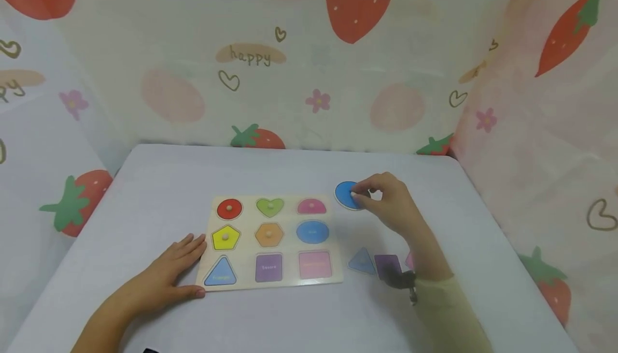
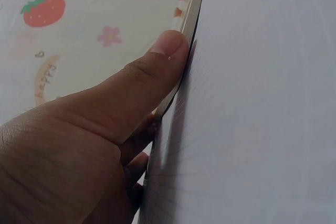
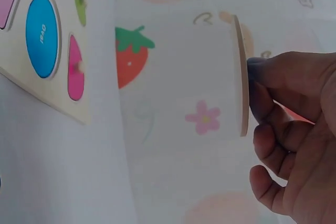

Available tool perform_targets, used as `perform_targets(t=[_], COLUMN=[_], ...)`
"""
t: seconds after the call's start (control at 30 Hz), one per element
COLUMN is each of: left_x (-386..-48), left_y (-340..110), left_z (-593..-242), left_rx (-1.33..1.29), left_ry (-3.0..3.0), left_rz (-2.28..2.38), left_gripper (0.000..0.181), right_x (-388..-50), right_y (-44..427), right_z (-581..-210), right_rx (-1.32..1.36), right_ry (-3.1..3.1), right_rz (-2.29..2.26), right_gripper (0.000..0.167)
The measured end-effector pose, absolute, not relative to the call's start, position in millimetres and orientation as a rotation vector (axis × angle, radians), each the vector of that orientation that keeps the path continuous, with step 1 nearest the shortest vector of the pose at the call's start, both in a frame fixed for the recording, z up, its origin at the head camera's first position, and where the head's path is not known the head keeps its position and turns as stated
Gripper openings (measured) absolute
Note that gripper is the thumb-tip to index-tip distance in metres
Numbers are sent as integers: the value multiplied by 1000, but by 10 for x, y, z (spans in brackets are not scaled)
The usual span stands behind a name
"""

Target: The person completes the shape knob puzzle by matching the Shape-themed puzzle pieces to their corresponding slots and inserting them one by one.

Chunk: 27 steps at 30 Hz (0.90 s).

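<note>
Thumb and fingers of my right hand (image 1: 391,203) pinch a blue oval puzzle piece (image 1: 344,195) above the table, beyond the board's far right corner. Seen edge-on in the right wrist view, that thin wooden piece (image 3: 241,87) stands in front of the fingertips. My left hand (image 1: 171,270) lies at the left side of the wooden shape puzzle board (image 1: 246,285), its fingers extended and touching the edge. The left wrist view shows the thumb (image 2: 152,66) against the board's side. Knobbed pieces fill the top row, pentagon and hexagon; the oval (image 1: 313,232), triangle, square and rectangle places show printed labels.
Right of the board lie a blue triangle piece (image 1: 362,262), a purple square piece (image 1: 388,266) and a pink piece (image 1: 409,260) partly behind the right forearm. A strawberry-print cloth (image 1: 299,74) hangs behind the white table (image 1: 241,321) and at both sides.
</note>
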<state>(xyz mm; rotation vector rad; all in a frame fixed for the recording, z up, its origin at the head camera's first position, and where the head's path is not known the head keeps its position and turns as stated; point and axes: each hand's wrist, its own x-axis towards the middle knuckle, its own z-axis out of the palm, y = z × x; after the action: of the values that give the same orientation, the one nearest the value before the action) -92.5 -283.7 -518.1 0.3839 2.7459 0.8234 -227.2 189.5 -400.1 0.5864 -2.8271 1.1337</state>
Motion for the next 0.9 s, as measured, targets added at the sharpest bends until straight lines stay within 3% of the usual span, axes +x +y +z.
perform_targets(t=[0.9], left_x=[-919], left_y=[-2828], left_z=[-5158], left_rx=[397], left_ry=[2744], left_rz=[818], left_gripper=[107], right_x=[-2261], right_y=[1464], right_z=[-4457], right_rx=[730], right_ry=[-2979], right_rz=[1107], right_gripper=[12])
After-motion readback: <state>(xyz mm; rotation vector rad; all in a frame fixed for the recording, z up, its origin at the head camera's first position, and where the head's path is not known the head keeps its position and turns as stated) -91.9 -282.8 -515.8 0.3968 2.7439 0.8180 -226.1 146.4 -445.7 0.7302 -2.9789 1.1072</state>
